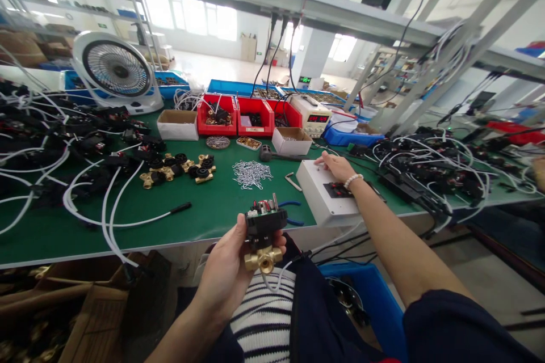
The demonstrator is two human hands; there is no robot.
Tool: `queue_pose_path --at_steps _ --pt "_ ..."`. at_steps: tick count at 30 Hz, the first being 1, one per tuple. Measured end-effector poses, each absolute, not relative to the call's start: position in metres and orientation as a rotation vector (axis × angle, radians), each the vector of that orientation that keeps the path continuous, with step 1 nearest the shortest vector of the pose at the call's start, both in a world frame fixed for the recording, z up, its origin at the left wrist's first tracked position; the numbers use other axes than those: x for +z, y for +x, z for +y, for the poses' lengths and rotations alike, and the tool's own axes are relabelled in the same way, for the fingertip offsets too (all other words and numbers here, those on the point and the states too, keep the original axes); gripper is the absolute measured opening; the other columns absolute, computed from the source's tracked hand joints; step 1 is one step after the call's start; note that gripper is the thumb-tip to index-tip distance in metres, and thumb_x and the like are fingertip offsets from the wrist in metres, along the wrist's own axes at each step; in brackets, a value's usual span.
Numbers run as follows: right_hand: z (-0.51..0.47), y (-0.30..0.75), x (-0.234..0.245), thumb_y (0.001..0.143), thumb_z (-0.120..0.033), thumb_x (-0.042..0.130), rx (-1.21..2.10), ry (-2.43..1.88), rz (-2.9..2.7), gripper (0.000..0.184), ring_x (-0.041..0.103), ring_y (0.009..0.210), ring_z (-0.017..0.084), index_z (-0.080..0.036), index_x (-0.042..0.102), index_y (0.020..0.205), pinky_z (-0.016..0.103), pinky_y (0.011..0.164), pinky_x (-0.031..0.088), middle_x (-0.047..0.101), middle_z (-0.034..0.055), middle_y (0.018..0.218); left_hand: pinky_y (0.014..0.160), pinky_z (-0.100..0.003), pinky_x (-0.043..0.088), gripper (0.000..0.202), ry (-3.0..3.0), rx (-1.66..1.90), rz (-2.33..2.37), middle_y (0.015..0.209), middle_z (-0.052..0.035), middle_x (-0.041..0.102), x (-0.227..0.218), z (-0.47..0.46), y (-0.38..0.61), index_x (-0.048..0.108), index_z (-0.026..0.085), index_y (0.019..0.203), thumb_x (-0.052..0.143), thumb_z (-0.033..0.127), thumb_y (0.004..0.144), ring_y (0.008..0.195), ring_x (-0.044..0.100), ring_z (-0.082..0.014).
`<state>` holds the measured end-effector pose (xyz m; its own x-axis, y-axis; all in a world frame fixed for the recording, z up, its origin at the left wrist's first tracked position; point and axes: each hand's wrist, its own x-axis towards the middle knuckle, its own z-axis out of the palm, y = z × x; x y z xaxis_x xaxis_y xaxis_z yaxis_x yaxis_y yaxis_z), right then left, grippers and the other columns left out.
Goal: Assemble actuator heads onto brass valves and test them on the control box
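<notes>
Holds the black-topped brass valve (264,232) in the left hand (227,264), up by the near edge of the green surface (213,198) — rests the right hand (337,167), loosely spread, on the white box (314,191) — near blue pliers (294,223).

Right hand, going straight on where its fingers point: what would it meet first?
The right hand would probably meet the small open white cardboard box, or the black long-handled tool beside it; depth is unclear.

Nothing can be read clearly; red digits (318,118) on the power supply (310,106) are blurred.
</notes>
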<state>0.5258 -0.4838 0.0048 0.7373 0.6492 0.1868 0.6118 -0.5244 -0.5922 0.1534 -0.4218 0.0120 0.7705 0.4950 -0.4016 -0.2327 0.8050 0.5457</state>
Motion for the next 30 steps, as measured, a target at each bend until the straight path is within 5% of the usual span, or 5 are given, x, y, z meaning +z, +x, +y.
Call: queue_pose_path --at_steps 7,18,30 --pt "-0.4847 0.5252 0.0026 0.079 -0.070 0.062 0.121 -2.254 -0.966 0.056 0.058 0.065 0.017 -0.016 0.074 0.069 0.030 0.070 0.045 0.070 0.0061 0.071 0.069 -0.030 0.063 0.038 0.513 0.423 0.516 0.080 -0.0140 0.076 0.0118 -0.4212 0.1536 0.073 0.004 0.100 0.046 0.032 0.102 0.070 0.075 -0.0199" --pt "-0.4796 0.5304 -0.0010 0.077 -0.087 0.046 0.105 -2.172 -0.931 0.076 0.057 0.056 0.015 -0.017 0.065 0.053 0.028 0.061 0.046 0.062 0.0063 0.054 0.072 -0.031 0.064 0.036 0.534 0.421 0.602 0.082 -0.0139 0.077 0.0117 -0.4197 0.1540 0.071 0.004 0.098 0.041 0.024 0.104 0.071 0.076 -0.0198" --pt "-0.4821 0.5281 -0.0021 0.080 -0.073 0.062 0.150 -2.093 -0.986 0.057 0.058 0.062 0.013 -0.017 0.073 0.076 0.025 0.066 0.050 0.073 0.0074 0.076 0.068 -0.028 0.064 0.043 0.506 0.399 0.576 0.078 -0.0123 0.077 0.0165 -0.4195 0.1542 0.072 0.004 0.092 0.036 0.024 0.105 0.068 0.076 -0.0185"
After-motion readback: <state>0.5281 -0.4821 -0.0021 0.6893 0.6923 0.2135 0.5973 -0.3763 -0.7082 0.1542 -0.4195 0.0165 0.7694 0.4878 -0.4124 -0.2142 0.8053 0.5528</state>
